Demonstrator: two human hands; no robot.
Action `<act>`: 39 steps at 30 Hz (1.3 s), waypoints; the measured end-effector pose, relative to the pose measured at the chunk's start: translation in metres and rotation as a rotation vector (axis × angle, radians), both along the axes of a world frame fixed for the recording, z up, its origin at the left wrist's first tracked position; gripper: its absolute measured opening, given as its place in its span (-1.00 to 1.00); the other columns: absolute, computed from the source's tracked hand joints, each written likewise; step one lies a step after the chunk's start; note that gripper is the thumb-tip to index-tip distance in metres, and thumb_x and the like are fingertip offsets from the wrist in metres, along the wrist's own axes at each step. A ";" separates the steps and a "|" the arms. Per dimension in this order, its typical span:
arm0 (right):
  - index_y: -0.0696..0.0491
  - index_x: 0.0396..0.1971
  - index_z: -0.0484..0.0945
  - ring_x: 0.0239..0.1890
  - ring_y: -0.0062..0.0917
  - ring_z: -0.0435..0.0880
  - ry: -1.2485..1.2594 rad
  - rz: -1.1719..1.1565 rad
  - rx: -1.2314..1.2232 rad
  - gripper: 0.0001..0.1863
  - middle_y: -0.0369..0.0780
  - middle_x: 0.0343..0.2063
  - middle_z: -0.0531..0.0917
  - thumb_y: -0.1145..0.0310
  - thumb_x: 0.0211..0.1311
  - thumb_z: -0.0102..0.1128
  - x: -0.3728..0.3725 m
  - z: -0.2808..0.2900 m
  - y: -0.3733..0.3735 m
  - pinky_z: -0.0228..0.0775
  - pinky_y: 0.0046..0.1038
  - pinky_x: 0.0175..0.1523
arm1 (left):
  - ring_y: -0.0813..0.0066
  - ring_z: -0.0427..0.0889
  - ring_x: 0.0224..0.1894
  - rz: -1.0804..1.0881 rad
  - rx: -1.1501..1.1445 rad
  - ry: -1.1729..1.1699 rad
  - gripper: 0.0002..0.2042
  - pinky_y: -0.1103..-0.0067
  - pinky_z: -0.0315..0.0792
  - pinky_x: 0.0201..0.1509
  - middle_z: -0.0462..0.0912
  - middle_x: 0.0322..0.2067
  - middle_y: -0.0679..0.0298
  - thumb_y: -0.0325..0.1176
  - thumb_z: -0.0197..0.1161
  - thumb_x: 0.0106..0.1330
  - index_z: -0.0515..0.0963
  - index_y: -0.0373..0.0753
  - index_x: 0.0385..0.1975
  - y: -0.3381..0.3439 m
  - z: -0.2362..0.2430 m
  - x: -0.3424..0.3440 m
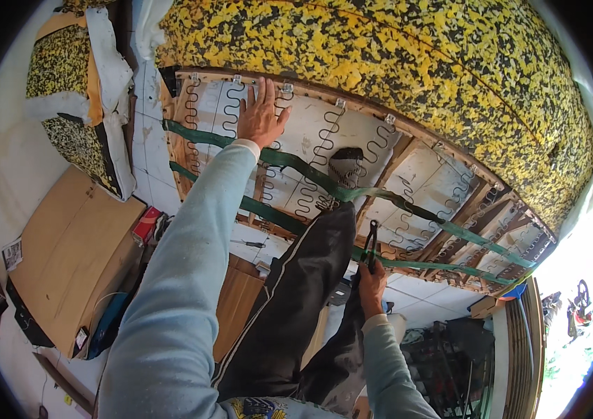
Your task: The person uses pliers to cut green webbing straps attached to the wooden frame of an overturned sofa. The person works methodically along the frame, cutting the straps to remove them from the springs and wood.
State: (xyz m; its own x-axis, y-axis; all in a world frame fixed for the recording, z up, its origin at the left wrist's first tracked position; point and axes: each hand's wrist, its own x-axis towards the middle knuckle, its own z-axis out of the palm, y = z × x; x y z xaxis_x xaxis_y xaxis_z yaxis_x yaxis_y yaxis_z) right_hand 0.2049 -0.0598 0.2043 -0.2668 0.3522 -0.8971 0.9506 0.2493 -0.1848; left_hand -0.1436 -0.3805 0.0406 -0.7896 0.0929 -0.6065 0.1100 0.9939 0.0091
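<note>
Far side walled off by flecked foam (373, 45) along the wooden rail (362, 110). Rail partly covered by the left hand (261, 119). Gaps left between zigzag springs (328, 134), though crossed by two green straps (296, 163). Middle blocked by a dark-trousered leg (310, 258). Room just right of it taken up by pincers (372, 250), held in the right hand (373, 283).

The foam (380, 42) is speckled in yellow and black. The straps (296, 164) are green, and the pliers (372, 254) are black.

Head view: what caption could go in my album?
Left hand at a wooden frame with zigzag springs and green straps, right hand holding black pincers.
</note>
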 end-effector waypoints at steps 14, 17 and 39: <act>0.24 -0.11 0.69 -0.55 -0.58 0.69 -0.026 -0.068 -0.165 -0.62 -0.24 -0.61 0.66 0.17 0.38 0.28 -0.110 0.018 -0.011 0.46 -0.45 -0.40 | -0.07 0.59 0.23 0.262 0.394 0.339 -0.41 0.21 0.48 0.31 0.58 0.23 -0.05 -0.28 0.29 0.44 0.31 -0.32 0.41 -0.005 -0.004 0.003; 0.27 0.03 0.65 -0.55 -0.57 0.70 0.030 -0.059 -0.315 -0.57 -0.23 -0.61 0.67 0.20 0.41 0.25 -0.158 0.024 -0.034 0.50 -0.47 -0.38 | 0.05 0.70 0.01 0.326 0.379 0.394 -0.50 0.22 0.57 0.11 0.74 -0.04 0.15 -0.35 0.27 0.43 0.35 -0.23 0.34 -0.028 -0.009 -0.016; 0.12 0.23 0.35 -0.12 -0.19 0.81 -0.331 -0.026 -0.998 -0.58 0.07 -0.09 0.75 0.38 0.41 -0.04 -0.404 -0.075 -0.188 0.67 0.02 0.06 | 0.66 0.55 -0.47 1.926 1.113 -0.560 -0.78 0.67 0.42 -0.44 0.63 -0.45 0.40 -0.19 0.15 0.59 0.64 -0.18 -0.16 -0.021 0.042 0.006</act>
State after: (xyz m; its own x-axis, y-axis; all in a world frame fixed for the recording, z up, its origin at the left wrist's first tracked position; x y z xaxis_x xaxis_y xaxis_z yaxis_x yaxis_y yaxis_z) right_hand -0.1992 -0.2476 0.1295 0.0419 -0.5845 -0.8103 0.9940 0.1060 -0.0251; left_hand -0.1380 -0.4019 0.0824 -0.1625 0.0330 -0.9862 -0.8466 -0.5180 0.1222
